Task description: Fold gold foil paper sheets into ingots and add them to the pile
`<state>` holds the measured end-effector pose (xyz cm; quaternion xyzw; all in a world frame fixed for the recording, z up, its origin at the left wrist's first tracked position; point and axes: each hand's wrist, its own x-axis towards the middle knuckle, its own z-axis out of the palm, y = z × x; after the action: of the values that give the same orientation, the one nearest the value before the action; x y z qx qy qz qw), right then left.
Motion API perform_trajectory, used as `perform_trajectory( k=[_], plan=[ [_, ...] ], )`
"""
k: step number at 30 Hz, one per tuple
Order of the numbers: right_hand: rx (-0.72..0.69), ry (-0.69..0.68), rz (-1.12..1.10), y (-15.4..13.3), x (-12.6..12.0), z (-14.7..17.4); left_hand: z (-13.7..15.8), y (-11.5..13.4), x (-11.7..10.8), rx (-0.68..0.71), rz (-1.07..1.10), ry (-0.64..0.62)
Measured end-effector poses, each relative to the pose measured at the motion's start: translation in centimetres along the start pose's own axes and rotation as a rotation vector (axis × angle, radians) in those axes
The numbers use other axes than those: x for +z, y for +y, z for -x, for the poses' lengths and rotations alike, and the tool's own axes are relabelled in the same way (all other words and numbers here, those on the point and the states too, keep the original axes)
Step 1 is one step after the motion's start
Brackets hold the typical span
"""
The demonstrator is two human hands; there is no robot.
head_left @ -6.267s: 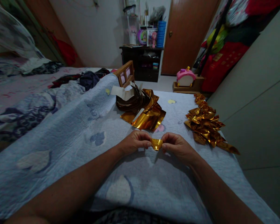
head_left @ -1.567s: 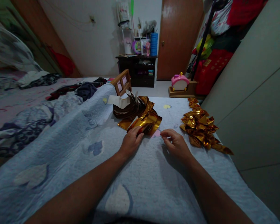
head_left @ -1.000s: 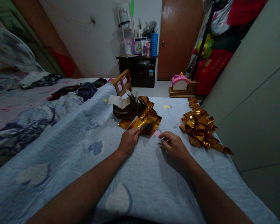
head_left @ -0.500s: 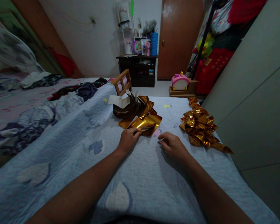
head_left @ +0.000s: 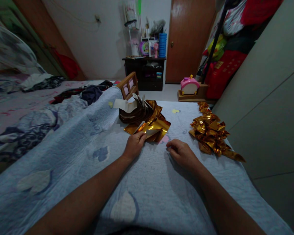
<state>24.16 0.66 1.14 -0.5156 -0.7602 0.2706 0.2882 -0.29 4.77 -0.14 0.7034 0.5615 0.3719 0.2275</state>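
Note:
My left hand pinches the near edge of a gold foil paper sheet, whose pale underside shows at a fold. The held sheet lies in front of a pile of gold foil paper with brown and whitish layers fanned up at its back. To the right, apart from the sheet, my right hand rests low over the quilt. Its fingers are curled in with thumb and forefinger close together, and nothing shows between them. A heap of folded gold foil pieces lies on the quilt farther right.
A pale blue quilt with heart shapes covers the bed under my hands. Crumpled clothes lie on another bed to the left. Beyond the far edge stand a wooden frame, a pink toy and a dark cabinet.
The fold of the sheet in my left hand has lifted, showing more pale underside. My left hand has shifted slightly left; my right hand has hardly moved.

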Motion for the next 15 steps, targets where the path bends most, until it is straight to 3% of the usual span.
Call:
perform_trajectory(
  k=[15],
  plan=[
    [-0.019,-0.005,-0.019,-0.08,-0.06,0.04,0.19,-0.09,0.10,-0.023,0.040,0.071]
  ],
)
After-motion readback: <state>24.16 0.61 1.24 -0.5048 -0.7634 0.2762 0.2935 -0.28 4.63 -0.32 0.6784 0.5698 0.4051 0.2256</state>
